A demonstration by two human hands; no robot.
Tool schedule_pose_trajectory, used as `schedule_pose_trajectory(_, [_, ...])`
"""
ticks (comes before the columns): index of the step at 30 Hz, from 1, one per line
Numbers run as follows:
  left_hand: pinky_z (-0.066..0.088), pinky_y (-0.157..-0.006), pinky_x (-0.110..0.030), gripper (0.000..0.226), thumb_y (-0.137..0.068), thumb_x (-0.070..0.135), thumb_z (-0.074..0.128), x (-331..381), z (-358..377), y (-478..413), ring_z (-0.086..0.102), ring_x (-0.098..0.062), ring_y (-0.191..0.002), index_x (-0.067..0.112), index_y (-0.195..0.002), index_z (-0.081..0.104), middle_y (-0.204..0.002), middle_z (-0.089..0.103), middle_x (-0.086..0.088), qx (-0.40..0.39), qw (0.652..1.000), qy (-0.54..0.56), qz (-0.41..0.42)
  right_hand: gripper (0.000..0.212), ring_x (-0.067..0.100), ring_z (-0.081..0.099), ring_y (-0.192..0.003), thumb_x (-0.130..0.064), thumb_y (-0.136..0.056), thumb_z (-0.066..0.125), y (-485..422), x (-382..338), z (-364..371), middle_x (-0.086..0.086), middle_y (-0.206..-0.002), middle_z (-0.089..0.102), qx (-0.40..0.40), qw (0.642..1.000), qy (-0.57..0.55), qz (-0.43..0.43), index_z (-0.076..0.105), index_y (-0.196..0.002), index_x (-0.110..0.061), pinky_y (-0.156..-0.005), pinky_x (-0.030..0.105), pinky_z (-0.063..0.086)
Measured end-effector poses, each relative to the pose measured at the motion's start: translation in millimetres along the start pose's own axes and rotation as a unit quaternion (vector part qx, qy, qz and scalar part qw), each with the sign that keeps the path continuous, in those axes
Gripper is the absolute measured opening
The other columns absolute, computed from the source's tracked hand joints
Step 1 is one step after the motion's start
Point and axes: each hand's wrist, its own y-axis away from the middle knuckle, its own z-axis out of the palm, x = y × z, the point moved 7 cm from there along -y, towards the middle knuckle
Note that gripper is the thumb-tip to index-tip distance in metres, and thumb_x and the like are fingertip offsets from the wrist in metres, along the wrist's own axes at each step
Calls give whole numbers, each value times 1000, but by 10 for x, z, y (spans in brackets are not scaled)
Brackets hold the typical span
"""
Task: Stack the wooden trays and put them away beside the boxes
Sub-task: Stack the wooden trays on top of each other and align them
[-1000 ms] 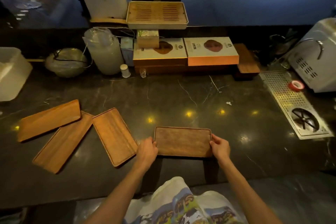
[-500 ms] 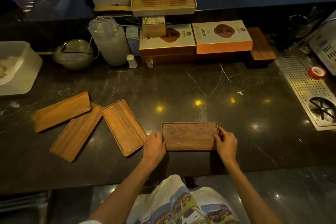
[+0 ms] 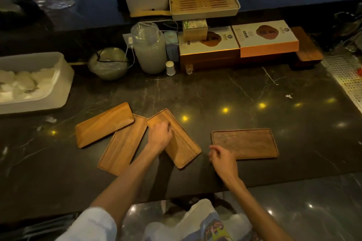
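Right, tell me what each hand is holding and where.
Left hand rests on the nearest light wooden tray, at its far end; a grip cannot be told. Right hand holds nothing.

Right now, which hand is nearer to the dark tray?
Right. The right hand hovers at the near left corner of the dark tray; the left hand rests on a lighter tray further left.

I see a dark shiny stone counter (image 3: 215, 92) with little yellow light spots on it. On the far left sits a white plastic tub (image 3: 58, 88) with white lumps inside. Near it is a round grey-green bowl (image 3: 107, 64), and just beside that a big clear jar (image 3: 148, 49) of cloudy stuff. A pale slatted bamboo tray (image 3: 203, 1) sits up high at the back. A holey metal drain plate (image 3: 344, 76) lies at the right edge.
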Motion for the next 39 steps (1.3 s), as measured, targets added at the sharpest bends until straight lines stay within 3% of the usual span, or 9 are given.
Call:
schedule_pose_trajectory(5, [38,-106,-41,44,-96,20,49,-515,-114,-534,48,-34,-125,10,-138,44,-135,51,-18,-72,997,-41,2,39,28,61,-114,-39,-93,56,161,133,709,6,-117,68,-63,983,39,169,55,-127,-21,-89,35,45])
schedule_pose_trajectory(11, [38,-110,-41,54,-92,24,59,-770,-69,-695,45,-34,-128,7,-141,43,-138,46,-18,-101,994,-35,21,27,23,68,-75,-21,-90,63,245,83,1132,13,-90,69,8,932,-241,271,51,-111,-7,-74,40,56])
schedule_pose_trajectory(15, [42,-104,-41,43,-86,11,63,-796,-127,-747,52,-35,-121,4,-128,58,-128,57,-21,-87,996,-2,27,18,18,63,-63,-11,-90,63,234,58,1177,12,-81,64,26,910,-280,304,46,-97,-12,-63,33,55])
schedule_pose_trajectory(20, [48,-93,-39,27,-85,-2,57,-823,-317,-747,61,-33,-108,-1,-111,66,-113,67,-20,-27,996,84,-7,15,15,64,-67,-13,-91,61,203,77,982,8,-84,65,15,920,-263,290,48,-97,-16,-65,31,56])
schedule_pose_trajectory(25, [50,-80,-36,21,-85,-4,54,-750,-339,-543,63,-29,-95,3,-103,63,-99,67,-17,-37,991,126,-10,16,15,65,-73,-12,-91,60,98,152,573,8,-87,62,-13,938,-250,241,45,-95,-19,-59,30,59])
schedule_pose_trajectory(29, [42,-62,-21,24,-83,-6,56,-546,-214,-313,57,-19,-80,12,-99,55,-81,59,-3,-51,983,178,-10,13,17,64,-77,-16,-92,59,-31,290,67,7,-92,62,5,963,-193,186,48,-98,-21,-60,30,57])
schedule_pose_trajectory(32, [42,-69,-28,34,-82,-8,59,-227,34,-125,55,-16,-76,5,-113,55,-74,55,1,-66,979,192,-12,13,18,65,-78,-18,-93,59,-169,533,-385,4,-91,63,1,979,-122,162,50,-103,-20,-68,38,60])
schedule_pose_trajectory(35, [46,-74,-35,36,-82,-6,58,182,324,46,57,-22,-84,6,-116,53,-85,60,-11,-76,974,209,-32,14,21,67,-83,-20,-93,59,-389,837,-860,3,-93,65,-20,988,-67,135,52,-105,-19,-76,46,60])
schedule_pose_trajectory(39, [43,-67,-24,33,-83,-6,57,699,775,233,55,-22,-85,7,-113,50,-89,56,-11,-70,973,209,-72,14,19,68,-77,-20,-92,60,-622,1237,-1419,-1,-88,67,-39,994,-8,105,55,-105,-22,-74,46,60])
